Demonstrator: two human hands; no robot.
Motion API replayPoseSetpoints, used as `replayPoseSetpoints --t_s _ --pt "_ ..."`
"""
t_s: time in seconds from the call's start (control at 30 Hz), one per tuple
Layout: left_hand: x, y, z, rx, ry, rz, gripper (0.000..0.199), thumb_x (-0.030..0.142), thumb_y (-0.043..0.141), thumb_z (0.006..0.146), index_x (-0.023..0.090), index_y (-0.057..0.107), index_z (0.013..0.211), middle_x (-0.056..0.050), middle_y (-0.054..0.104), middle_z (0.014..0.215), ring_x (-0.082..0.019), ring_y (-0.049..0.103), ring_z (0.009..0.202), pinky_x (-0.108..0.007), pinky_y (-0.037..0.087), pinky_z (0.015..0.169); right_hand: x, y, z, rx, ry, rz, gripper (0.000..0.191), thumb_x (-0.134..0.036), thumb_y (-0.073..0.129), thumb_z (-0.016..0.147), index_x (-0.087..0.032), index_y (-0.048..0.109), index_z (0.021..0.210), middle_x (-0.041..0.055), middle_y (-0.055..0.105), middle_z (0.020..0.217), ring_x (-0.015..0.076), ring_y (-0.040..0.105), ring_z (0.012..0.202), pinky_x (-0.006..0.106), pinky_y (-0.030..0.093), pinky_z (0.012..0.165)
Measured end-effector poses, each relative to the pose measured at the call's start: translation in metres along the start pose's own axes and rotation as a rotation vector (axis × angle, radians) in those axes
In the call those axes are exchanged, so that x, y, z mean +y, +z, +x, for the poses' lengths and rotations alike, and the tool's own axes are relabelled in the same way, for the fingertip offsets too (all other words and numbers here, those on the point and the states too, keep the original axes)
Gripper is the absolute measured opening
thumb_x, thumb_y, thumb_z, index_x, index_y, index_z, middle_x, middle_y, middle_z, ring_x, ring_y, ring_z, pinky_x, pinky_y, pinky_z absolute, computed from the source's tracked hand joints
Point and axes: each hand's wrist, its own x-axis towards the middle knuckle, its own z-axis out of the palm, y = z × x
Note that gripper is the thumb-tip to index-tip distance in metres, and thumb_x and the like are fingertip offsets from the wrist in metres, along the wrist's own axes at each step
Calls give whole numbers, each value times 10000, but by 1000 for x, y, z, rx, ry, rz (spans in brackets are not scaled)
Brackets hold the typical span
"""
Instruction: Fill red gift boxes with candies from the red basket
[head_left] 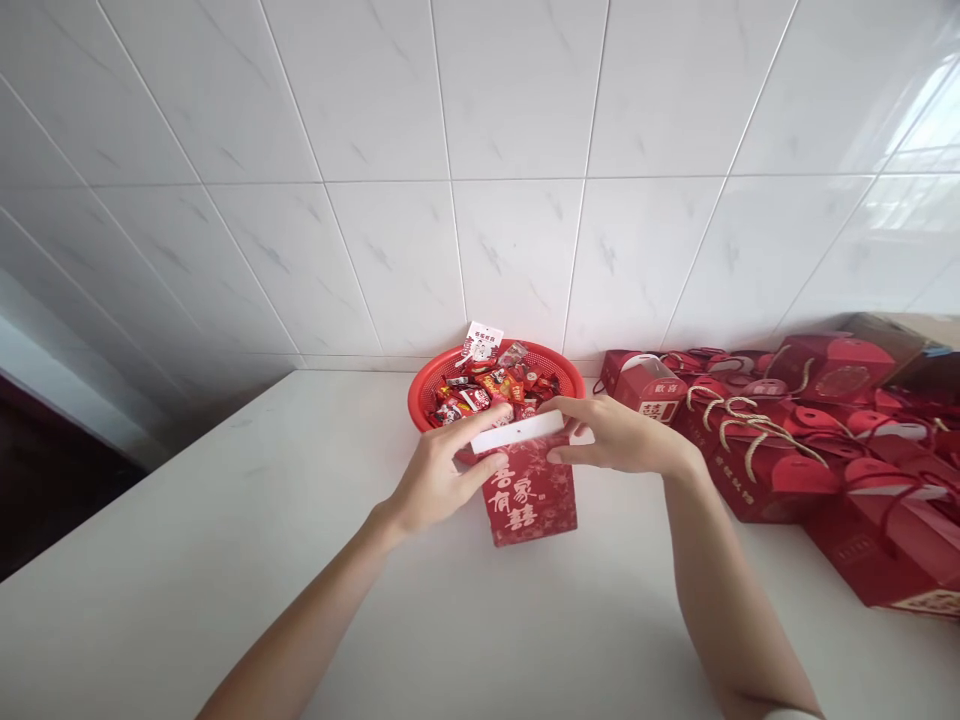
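Observation:
A red paper gift bag [536, 492] with white Chinese characters stands on the table in front of me, its white flap [517, 432] at the top. My left hand [442, 468] grips the bag's upper left side, the thumb on the front and the other fingers reaching behind the flap. On the upper right, my right hand [613, 436] holds it by the edge, fingers curled and partly hidden. Just behind the bag sits a red plastic basket [422, 398] heaped with wrapped candies [499, 383]. A small white card [482, 343] with printing leans up among them.
Several red gift boxes [780, 475] with rope and ribbon handles crowd the right side of the white table [300, 600]. A brown cardboard box [904, 340] lies at the far right. A white tiled wall [517, 260] rises directly behind the basket.

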Motion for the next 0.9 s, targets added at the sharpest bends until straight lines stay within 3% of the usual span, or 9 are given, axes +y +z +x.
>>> replayPoseSetpoints --t_s 0.13,0.3,0.47,0.63,0.8,0.9 --pt "4 -9 2 138 -109 -121 446 360 736 848 197 677 1258 -90 743 1203 -209 763 855 -297 649 758 -1 2 7 10 -99 181 251 -405 595 942 -186 584 820 30 678 777 168 630 693 275 473 614" --pt "8 -11 5 205 -146 -226 300 355 769 817 181 719 1056 -71 776 1045 -179 749 730 -266 640 658 -1 3 9 10 -210 297 294 -439 622 933 -163 616 832 8 622 725 128 543 644 246 420 573" --pt "8 -13 7 186 54 -159 72 262 727 864 196 754 854 -45 763 893 -172 725 818 -258 608 741 -2 2 9 17 -191 280 365 -499 625 921 -157 618 793 -23 527 642 107 444 592 243 362 533" --pt "6 -14 7 187 149 -92 76 178 708 872 209 772 847 -40 763 904 -159 718 840 -249 588 758 -5 0 9 -41 -192 317 395 -543 650 892 -150 636 854 -39 483 636 94 400 580 237 334 523" --pt "6 -11 5 208 209 -28 128 127 685 876 218 774 867 -34 764 931 -152 715 835 -254 578 753 -4 3 13 -49 -247 335 493 -565 433 1003 -186 440 687 -41 364 652 94 330 600 245 303 541" --pt "4 -10 4 178 217 -23 157 102 670 874 220 773 882 -36 760 951 -146 716 841 -245 579 756 -2 5 15 -55 -277 287 464 -518 433 1018 -194 406 687 -40 368 660 97 318 602 251 307 552"
